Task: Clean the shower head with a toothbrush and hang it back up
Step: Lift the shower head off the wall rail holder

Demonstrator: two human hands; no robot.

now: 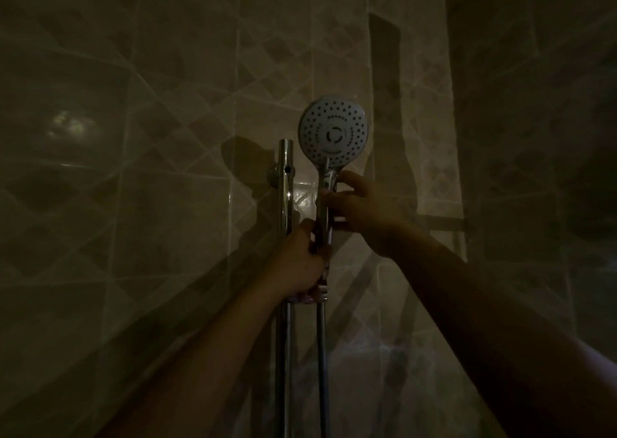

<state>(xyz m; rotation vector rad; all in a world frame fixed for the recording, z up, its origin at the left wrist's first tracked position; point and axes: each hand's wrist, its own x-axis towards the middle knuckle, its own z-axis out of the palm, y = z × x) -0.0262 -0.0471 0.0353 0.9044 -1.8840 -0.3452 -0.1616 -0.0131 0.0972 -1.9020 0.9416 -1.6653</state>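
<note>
The room is dim. A round chrome shower head [333, 129] with a dotted face stands upright, facing me, just right of a vertical chrome rail [285, 184]. My right hand [362, 205] grips the shower head's handle just below the face. My left hand [298, 264] is wrapped around the lower handle and the holder on the rail. The metal hose [322, 364] hangs straight down from below my left hand. No toothbrush shows anywhere in view.
Beige tiled walls with a diamond pattern surround the rail. A tiled corner and a dark recess [384, 70] lie to the right. A bright reflection [70, 125] glints on the left wall tile.
</note>
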